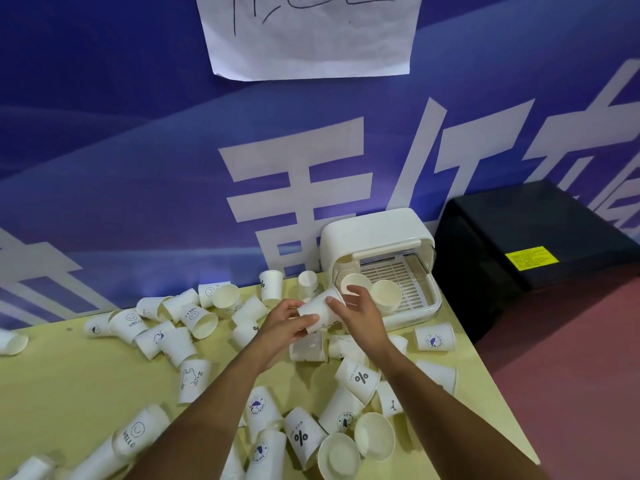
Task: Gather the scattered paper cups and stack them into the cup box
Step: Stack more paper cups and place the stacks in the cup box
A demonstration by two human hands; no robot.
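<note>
Both of my hands hold one white paper cup (317, 311) tilted on its side above the table, its mouth pointing toward the cup box (377, 233). My left hand (287, 323) grips its base end and my right hand (360, 311) wraps its rim end. The white cup box stands open at the table's back right, with cups lying on its slotted tray (398, 271), one stack (386, 294) with its mouth facing me. Several more white printed cups (358, 377) lie scattered across the yellow table (69, 375).
A blue banner wall (138, 150) with white characters rises right behind the table. A black box (530, 251) sits to the right of the cup box, beyond the table's right edge. Red floor (571, 375) shows on the right.
</note>
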